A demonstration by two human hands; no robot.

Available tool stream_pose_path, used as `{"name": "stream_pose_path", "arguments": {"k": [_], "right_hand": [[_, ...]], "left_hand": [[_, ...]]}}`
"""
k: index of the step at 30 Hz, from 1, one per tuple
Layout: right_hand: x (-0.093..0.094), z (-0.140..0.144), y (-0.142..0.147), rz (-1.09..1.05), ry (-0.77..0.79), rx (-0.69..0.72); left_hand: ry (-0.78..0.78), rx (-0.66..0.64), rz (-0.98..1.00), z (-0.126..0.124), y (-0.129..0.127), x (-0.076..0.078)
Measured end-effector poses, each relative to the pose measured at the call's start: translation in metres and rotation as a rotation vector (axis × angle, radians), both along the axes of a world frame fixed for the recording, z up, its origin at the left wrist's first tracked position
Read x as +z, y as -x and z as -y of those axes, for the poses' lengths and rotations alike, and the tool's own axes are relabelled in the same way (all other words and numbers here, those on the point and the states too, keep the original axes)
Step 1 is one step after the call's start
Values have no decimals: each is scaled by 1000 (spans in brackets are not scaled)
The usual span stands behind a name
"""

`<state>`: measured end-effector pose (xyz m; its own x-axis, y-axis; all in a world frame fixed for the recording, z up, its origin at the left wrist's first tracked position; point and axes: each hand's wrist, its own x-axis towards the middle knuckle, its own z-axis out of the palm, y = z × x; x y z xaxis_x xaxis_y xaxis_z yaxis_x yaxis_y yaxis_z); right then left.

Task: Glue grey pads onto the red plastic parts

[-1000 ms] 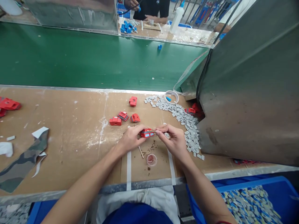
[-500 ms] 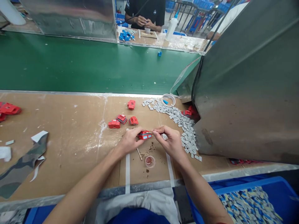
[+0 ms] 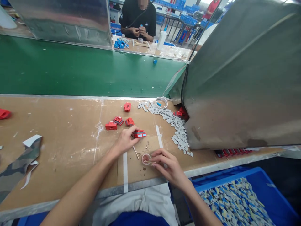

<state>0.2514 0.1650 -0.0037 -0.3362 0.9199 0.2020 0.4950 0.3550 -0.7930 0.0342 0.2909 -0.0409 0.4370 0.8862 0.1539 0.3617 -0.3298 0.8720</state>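
My left hand (image 3: 125, 138) grips a small red toy vehicle (image 3: 140, 134) with light-blue windows, just above the cardboard-covered bench. Pinched in the fingers of my right hand (image 3: 170, 164) is a thin cotton swab (image 3: 149, 162), its far end inside a small clear cup (image 3: 146, 155) of reddish-brown liquid. A second swab (image 3: 136, 153) lies on the bench left of the cup. Brown drips spot the surface around the cup. Beyond my left hand sit several red toy pieces, among them one red block (image 3: 127, 107) standing apart.
A long spread of small grey tiles (image 3: 169, 117) curves along the right, beside a tape roll (image 3: 161, 102) and a metal panel (image 3: 235, 94). A blue bin (image 3: 263, 185) of small parts stands lower right. Across the green belt (image 3: 82, 75), a person (image 3: 138, 22) handles a small blue piece.
My right hand has moved down from the toy vehicle to the cup, bringing the swab's end into it. My left hand still holds the vehicle. The camera view has shifted somewhat.
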Motion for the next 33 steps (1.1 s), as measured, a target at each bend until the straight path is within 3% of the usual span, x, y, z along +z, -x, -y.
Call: {"name": "stream_pose_path", "arguments": {"k": [2, 4, 7, 9, 12, 16, 21, 27, 30, 33], "right_hand": [[7, -12, -1, 32, 17, 51], [18, -38, -11, 69, -26, 16], [26, -95, -36, 230, -69, -264], [19, -132, -49, 434, -20, -431], [-4, -164, -54, 629, 26, -503], [-30, -166, -46, 699, 12, -499], [-41, -158, -44, 717, -14, -437], [-43, -158, -51, 639, -74, -405], [-37, -153, -51, 485, -144, -402], [-27, -145, -44, 302, -114, -374]], "left_hand": [[7, -2, 13, 0, 0, 1], [18, -1, 17, 1, 0, 2], [45, 10, 35, 1, 1, 3], [59, 14, 46, 1, 1, 3], [55, 10, 32, 1, 2, 3], [69, 0, 34, 0, 2, 3], [134, -3, 96, -2, 3, 2], [252, 17, 148, -4, 6, 3], [282, 25, 182, -5, 6, 1], [306, 18, 221, -5, 6, -2]]}}
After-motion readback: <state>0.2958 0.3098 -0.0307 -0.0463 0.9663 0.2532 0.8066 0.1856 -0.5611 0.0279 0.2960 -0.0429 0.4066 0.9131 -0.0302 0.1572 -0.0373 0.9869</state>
